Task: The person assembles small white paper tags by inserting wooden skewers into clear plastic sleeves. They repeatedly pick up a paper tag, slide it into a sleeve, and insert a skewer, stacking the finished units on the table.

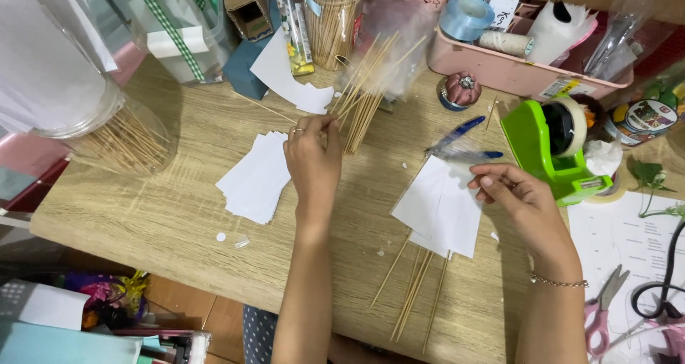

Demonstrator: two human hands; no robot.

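The light wooden desk [178,214] has its near edge running along the lower left of the frame, with bare wood open in the lower centre between the two forearms and at the left beside a stack of white paper cards [253,182].

The left hand [312,157], at the centre, has its fingers pinched together on a thin wooden skewer [342,111] drawn from a leaning bundle of wooden skewers [367,100] just above it. The right hand [517,196], centre right, has fingers loosely curled and slightly apart, its fingertips touching the right edge of white paper flags [439,207] whose sticks fan out toward the lower centre. A bright green tape dispenser [546,146] stands just beside that hand, and blue pens [460,139] lie above the flags.

At upper left, a clear plastic jar [125,139] lies on its side with skewers inside. At top centre a clear tub [334,18] stands packed with upright skewers. A pink plastic tray [499,68] at upper right holds a pale blue ribbon roll [465,14] and twine.

Pink-handled scissors [599,310] are partly cut off at lower right; clutter along the top edge is hard to make out.
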